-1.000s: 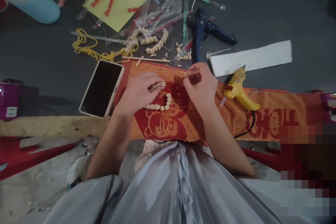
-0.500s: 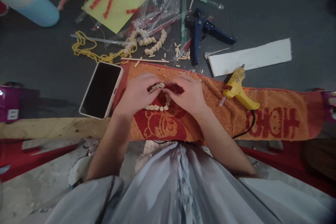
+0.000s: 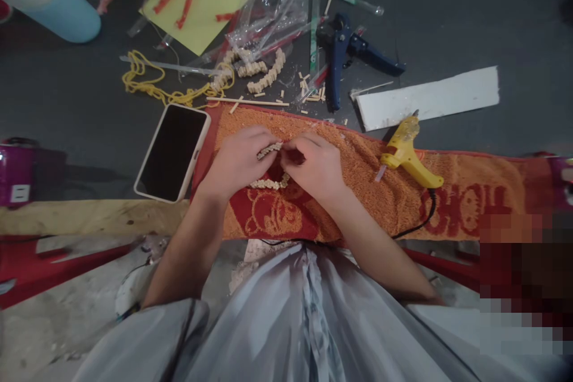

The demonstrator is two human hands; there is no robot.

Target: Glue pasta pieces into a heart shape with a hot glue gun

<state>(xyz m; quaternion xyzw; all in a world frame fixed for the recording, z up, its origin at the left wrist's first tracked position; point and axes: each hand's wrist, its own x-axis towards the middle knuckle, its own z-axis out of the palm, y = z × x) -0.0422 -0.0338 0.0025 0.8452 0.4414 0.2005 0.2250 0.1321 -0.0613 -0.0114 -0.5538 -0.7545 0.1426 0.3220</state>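
Note:
A pale beaded strand [image 3: 270,184] curves over the red patch of the orange towel [image 3: 367,191]. Its upper part runs between the fingers of my left hand [image 3: 242,158], which are closed on it. From the right, my right hand [image 3: 316,164] meets it with thumb and forefinger pinched near the strand's upper end. What that pinch holds is too small and covered to make out. Both hands' fingertips are close together above the towel. Further right on the towel lies a yellow glue gun [image 3: 407,152] with a black cord.
A phone [image 3: 172,152] lies left of the towel. Beyond it are yellow string [image 3: 143,80], more beaded pieces [image 3: 268,71], small stick bits, a thin stick [image 3: 250,101], a blue cutter [image 3: 339,62], a white strip [image 3: 430,97] and clear plastic bags [image 3: 273,0].
My right hand has shifted slightly left and its fingers have drawn closer together. My left fingers now cover more of the strand.

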